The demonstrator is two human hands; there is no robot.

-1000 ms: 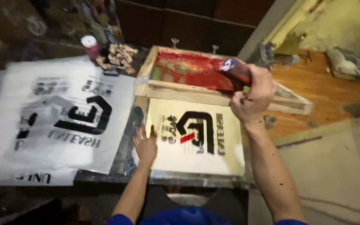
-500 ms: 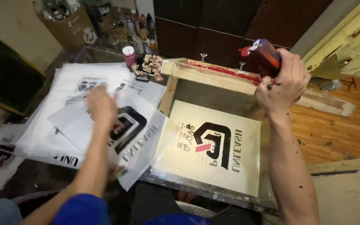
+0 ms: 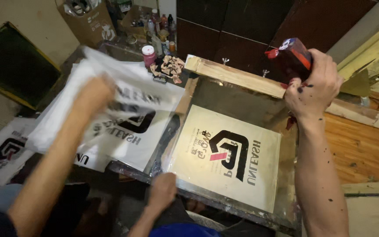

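Near edge of desk (image 3: 288,193): a small hand (image 3: 163,193) rests at the corner of the printed sheet (image 3: 229,158); I take it for another person's.
Left hand (image 3: 95,90): blurred over a lifted white sheet (image 3: 132,94) above the stack (image 3: 123,140); I cannot tell its grip.
Right hand (image 3: 314,87): grip closed round the inky squeegee (image 3: 290,59), above the raised wooden frame (image 3: 233,77).
Risk: I judge red ink could drip onto the print (the squeegee hangs just beyond it); the lifted sheet could fold and smear.
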